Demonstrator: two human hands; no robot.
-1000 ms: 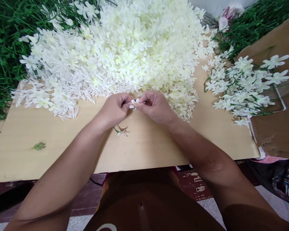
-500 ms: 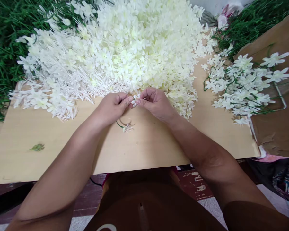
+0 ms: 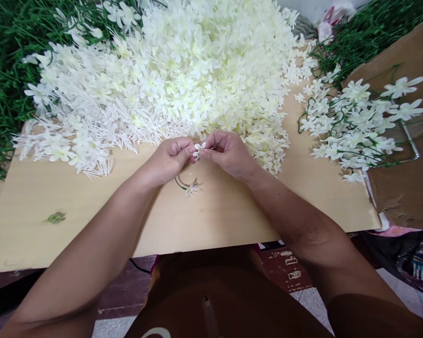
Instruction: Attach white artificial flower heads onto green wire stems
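My left hand (image 3: 169,158) and my right hand (image 3: 227,152) meet over the wooden board (image 3: 204,216), fingertips pinched together on one small white artificial flower (image 3: 198,149). A thin green stem with a small white bloom (image 3: 188,187) hangs below my left hand and lies on the board. Right behind my hands rises a big heap of loose cream-white flower heads (image 3: 197,70). To its left lies a spread of white spiky stamen pieces (image 3: 77,122).
Finished sprays of white flowers on green stems (image 3: 359,122) lie at the right, partly on a brown cardboard sheet (image 3: 405,188). Green plastic foliage fills the left edge (image 3: 3,70) and the top right (image 3: 366,33). A small green scrap (image 3: 55,217) lies on the board's left.
My hands have stayed together at the heap's edge, turning the small flower between the fingertips. The dangling stem has shifted slightly to the right under my left hand.
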